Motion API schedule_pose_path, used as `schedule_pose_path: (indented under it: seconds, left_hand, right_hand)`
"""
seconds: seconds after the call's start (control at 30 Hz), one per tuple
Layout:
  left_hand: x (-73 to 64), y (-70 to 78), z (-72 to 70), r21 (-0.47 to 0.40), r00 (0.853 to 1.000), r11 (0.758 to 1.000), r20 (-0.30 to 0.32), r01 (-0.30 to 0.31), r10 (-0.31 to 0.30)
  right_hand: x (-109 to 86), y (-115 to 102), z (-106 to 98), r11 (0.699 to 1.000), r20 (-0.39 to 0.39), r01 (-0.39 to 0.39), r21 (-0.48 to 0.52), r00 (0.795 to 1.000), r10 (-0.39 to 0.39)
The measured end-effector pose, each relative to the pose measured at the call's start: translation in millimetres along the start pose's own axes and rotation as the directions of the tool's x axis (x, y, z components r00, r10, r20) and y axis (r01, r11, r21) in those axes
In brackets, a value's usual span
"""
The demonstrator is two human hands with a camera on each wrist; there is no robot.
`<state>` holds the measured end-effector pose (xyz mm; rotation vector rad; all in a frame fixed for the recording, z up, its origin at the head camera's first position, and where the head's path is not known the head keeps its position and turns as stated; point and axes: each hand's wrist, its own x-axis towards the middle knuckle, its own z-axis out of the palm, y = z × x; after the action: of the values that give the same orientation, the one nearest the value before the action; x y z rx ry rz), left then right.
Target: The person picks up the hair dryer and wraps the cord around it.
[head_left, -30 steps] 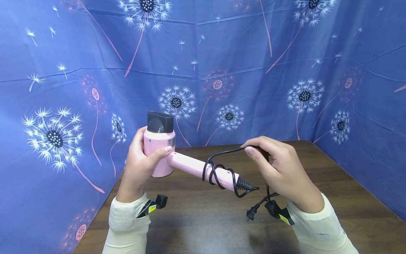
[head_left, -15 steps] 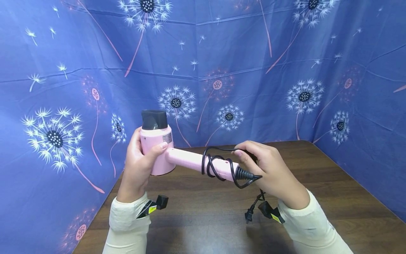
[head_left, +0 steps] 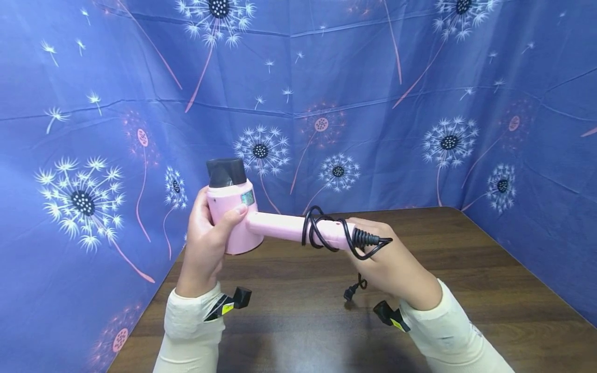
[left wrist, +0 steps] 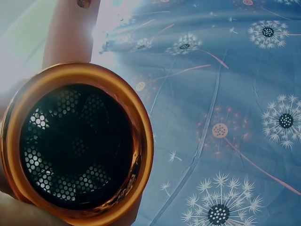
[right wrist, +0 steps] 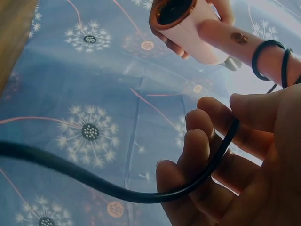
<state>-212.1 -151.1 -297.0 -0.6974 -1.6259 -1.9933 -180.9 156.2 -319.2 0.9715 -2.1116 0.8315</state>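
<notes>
A pink hair dryer (head_left: 280, 225) with a black nozzle (head_left: 226, 172) is held above the table, its handle pointing right. My left hand (head_left: 210, 241) grips the barrel, thumb across its front. In the left wrist view the copper-coloured rim (left wrist: 145, 141) rings the dark rear grille (left wrist: 77, 146). Black cord (head_left: 322, 230) loops several times round the handle's end. Behind that end is my right hand (head_left: 387, 259), its fingers partly hidden in the head view. The right wrist view shows this hand pinching the cord (right wrist: 155, 197) between thumb and fingers. The plug (head_left: 349, 293) dangles below.
A brown wooden table (head_left: 289, 321) lies under both hands. Blue cloth (head_left: 373, 67) printed with dandelions hangs behind it and along both sides. Small black cameras are strapped at the left cuff (head_left: 193, 313) and the right cuff (head_left: 443, 321).
My right hand has moved left, passing behind the handle's end with the cord. The handle has swung up nearer level, and the plug has shifted left. The left hand keeps its grip.
</notes>
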Motion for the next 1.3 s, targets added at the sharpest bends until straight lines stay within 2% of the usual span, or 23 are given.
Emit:
schedule_pose_path:
  seconds: [0.07,0.17,0.4,0.63,0.97,1.13,1.3]
  left_hand:
    - [-0.1,-0.2,0.6,-0.007,1.000,1.000,-0.006,-0.011,0.011]
    - [0.6,-0.6,1.5,-0.022,0.999,0.999,-0.027,-0.029,0.028]
    - [1.0,-1.7,2.7,-0.050,0.997,0.998,-0.070,-0.030,0.027]
    - [2.5,-1.1,3.2,-0.077,0.993,0.996,-0.108,-0.045,0.036]
    - [4.8,-0.2,2.9,-0.082,0.983,0.993,-0.168,-0.088,0.073]
    - [4.7,0.2,3.3,-0.086,0.979,0.992,-0.189,-0.095,0.078]
    - [4.8,0.2,4.2,-0.090,0.972,0.991,-0.220,-0.104,0.082]
  right_hand:
    - [-0.4,-2,2,0.999,0.026,-0.045,0.007,0.999,0.045]
    - [1.3,-5,4,0.998,0.063,-0.063,0.021,0.996,0.062]
    - [1.3,-6,11,0.996,0.039,0.071,-0.056,0.997,-0.069]
    - [-0.8,-7,16,0.999,0.129,0.003,-0.033,0.992,0.001]
    - [-3.6,-7,25,0.997,0.223,-0.044,-0.061,0.973,0.056]
    - [-4.1,-9,29,0.997,0.237,-0.041,-0.070,0.970,0.056]
    - [-4.9,-14,31,0.993,0.239,-0.012,-0.119,0.970,0.041]
